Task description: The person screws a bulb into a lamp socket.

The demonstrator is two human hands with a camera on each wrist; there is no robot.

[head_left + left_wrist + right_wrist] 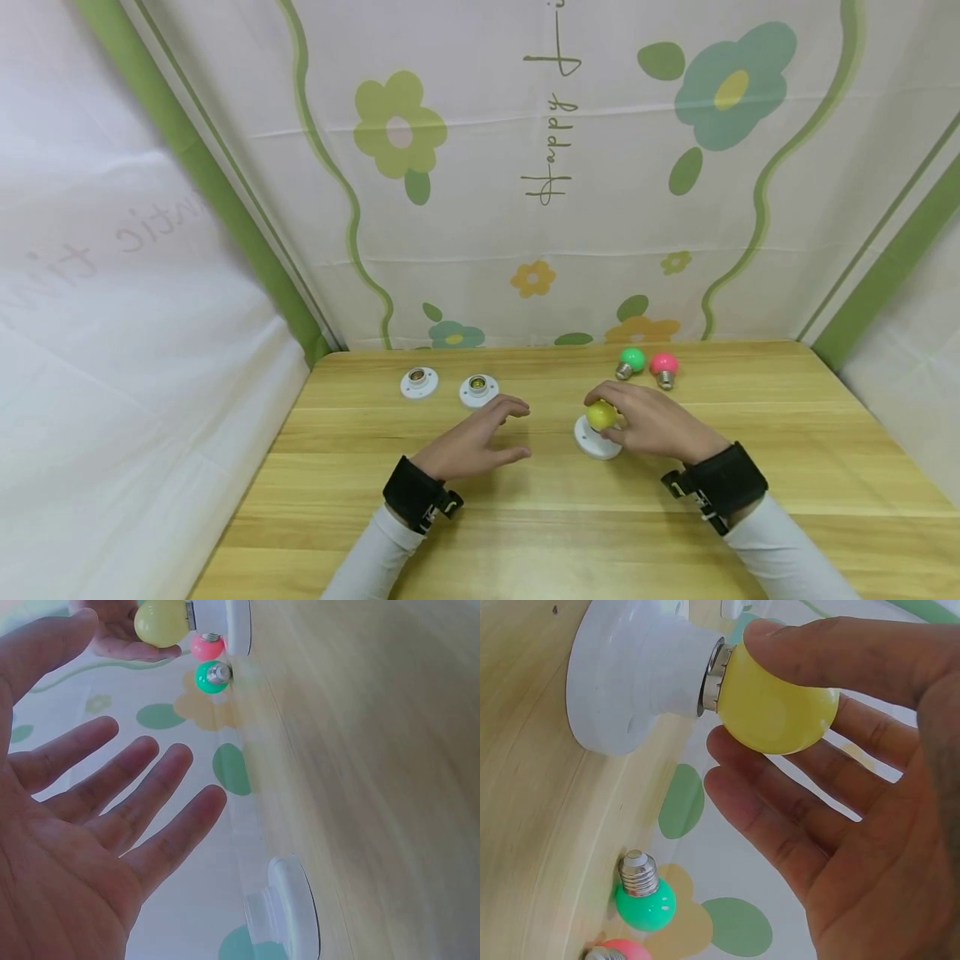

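Note:
A yellow light bulb point(772, 705) sits base-down in a round white lamp socket point(597, 442), with part of its metal base showing at the socket's mouth. My right hand point(654, 419) holds this bulb, thumb on one side and fingers curled around the other. To the left, my left hand point(480, 442) hovers over the table with fingers spread and nothing in them. Just beyond it stands a second white lamp socket point(478, 391), unfilled, and farther left a third lamp socket point(418, 382), also unfilled.
A green bulb point(632, 360) and a pink bulb point(664, 369) lie near the back edge of the wooden table point(525, 550), behind my right hand. White flower-printed cloth point(480, 217) hangs behind the table, with more cloth on both sides.

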